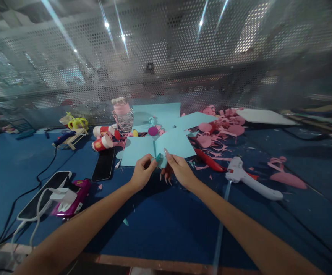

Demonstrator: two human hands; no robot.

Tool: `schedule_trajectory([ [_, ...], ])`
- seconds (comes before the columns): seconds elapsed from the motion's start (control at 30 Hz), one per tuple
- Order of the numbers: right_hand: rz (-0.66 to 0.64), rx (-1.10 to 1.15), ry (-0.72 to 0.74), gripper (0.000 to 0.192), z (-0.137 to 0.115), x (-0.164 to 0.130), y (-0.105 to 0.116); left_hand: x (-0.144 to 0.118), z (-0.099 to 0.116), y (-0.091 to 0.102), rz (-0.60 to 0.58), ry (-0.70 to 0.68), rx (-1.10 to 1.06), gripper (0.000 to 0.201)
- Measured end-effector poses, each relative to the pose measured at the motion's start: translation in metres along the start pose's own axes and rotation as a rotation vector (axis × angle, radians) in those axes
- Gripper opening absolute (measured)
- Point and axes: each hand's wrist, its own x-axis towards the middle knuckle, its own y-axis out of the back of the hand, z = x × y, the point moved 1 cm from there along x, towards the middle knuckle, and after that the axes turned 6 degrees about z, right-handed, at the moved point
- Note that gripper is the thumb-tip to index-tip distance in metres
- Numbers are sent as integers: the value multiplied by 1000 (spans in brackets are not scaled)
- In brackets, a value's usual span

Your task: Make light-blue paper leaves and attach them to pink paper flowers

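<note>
My left hand [143,171] is pinched at the near edge of light blue paper [174,142], in the middle of the table. At its thumb tip is a small teal patch, too small to make out. Opposite it, my right hand [181,170] grips the same paper between thumb and fingers, with other fingers curled underneath. The paper is tilted up, and a slit or gap shows between it and another light blue sheet [137,152] on the left. What lies between the fingertips is partly hidden.
Right of my hands lie a white glue gun [237,172] with a long clear glue stick and a red-handled tool [210,160]. Pink paper scraps [229,128] pile behind. Leftward are a black phone [103,165], paper cups [102,143], a bottle [122,116] and a cabled phone [44,196].
</note>
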Motion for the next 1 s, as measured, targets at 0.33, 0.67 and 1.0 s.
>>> schedule_trajectory([
  [0.33,-9,18,41,31,-1,2,-1,0,3,-2,21,87,-88,40],
  [0.67,-31,-261,253,47,-3,0,7,1,1,-3,11,155,-114,41],
  [1.0,-85,-725,620,51,-5,1,18,3,-2,1,-124,180,-135,42],
])
